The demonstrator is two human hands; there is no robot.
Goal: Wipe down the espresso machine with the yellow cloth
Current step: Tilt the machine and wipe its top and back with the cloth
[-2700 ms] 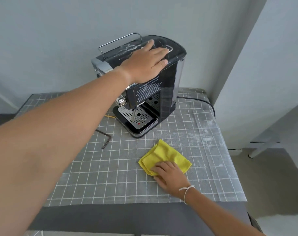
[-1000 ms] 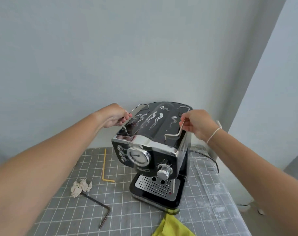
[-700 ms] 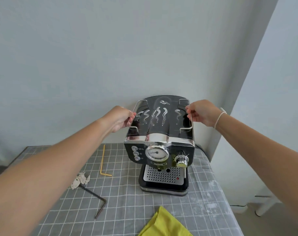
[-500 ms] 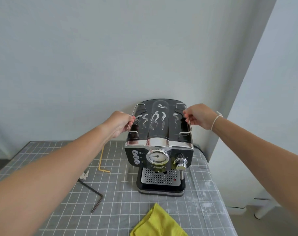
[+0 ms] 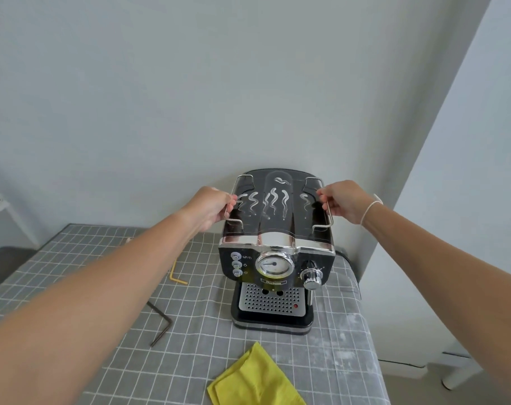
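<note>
From the head camera, a black espresso machine (image 5: 276, 252) stands upright toward the far right of the desk (image 5: 339, 340), its front facing the viewer, close to the wall (image 5: 190, 97) behind it. A wire rail (image 5: 326, 226) runs round its glossy top. The left hand (image 5: 210, 207) reaches in from the left and its grip is closed on the left side of that rail, fingers curled round the wire. The right hand (image 5: 340, 200), a thin white band (image 5: 369, 207) at its wrist, has its grip closed on the right side of the rail in the same way. Both forearms stretch from the near corners of the view to the machine. On the machine's front sit three small round buttons (image 5: 236, 264) at left, a round dial gauge (image 5: 274, 264) in the middle and a chrome knob (image 5: 311, 277) at right, with a perforated metal drip tray (image 5: 270, 299) below. The yellow cloth (image 5: 254, 378) lies folded on the desk near the viewer, in front of the machine and apart from it, with no hand on it. The desk wears a grey cloth with a white grid. To the left of the machine lie a bent yellow straw (image 5: 177, 276) and, nearer, a dark bent metal rod (image 5: 161, 324).
</note>
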